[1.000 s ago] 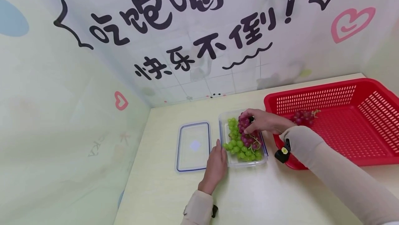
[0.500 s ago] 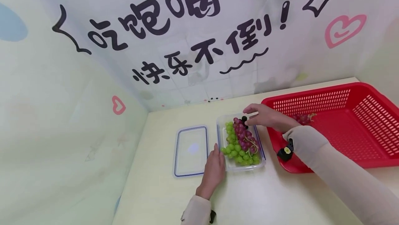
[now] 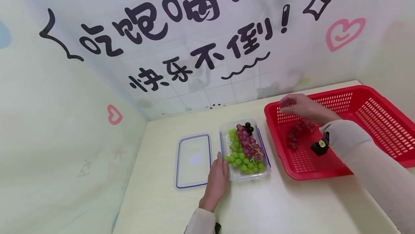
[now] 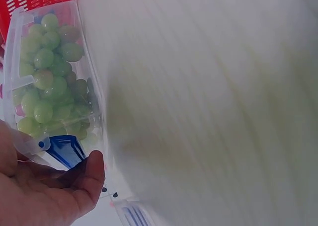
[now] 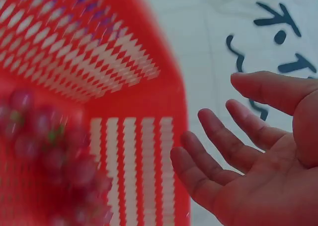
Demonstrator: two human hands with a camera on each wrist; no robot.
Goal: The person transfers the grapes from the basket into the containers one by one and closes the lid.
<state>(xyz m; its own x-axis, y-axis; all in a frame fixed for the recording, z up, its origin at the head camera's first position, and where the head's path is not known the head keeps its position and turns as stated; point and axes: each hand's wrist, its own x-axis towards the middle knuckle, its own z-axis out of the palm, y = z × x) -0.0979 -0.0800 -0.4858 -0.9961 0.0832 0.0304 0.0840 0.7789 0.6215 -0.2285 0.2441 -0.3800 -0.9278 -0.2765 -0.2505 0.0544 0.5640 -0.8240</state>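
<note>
My left hand (image 3: 217,180) rests along the left side of a clear plastic container (image 3: 247,177), its fingers fairly straight. In the left wrist view the thumb (image 4: 94,172) lies by a blue latch (image 4: 64,150) at the corner. Inside are green grapes (image 3: 239,157), a bunch of red grapes (image 3: 248,143) with its stem showing and dark grapes (image 3: 249,127) at the far right. Over the back left of a red basket (image 3: 303,174) hangs my right hand (image 3: 303,108), fingers spread and holding nothing. Below it, more red grapes (image 3: 294,135) lie in the basket.
A clear lid (image 3: 193,162) with a blue seal lies flat on the table (image 3: 155,183), left of the container. Behind stands a printed wall (image 3: 181,86), and another wall (image 3: 74,133) closes the left side. The basket takes up the table's right side.
My right hand has let go of the grapes in the container and moved right, over the basket. The left hand stays at the container's side. The head view has shifted slightly.
</note>
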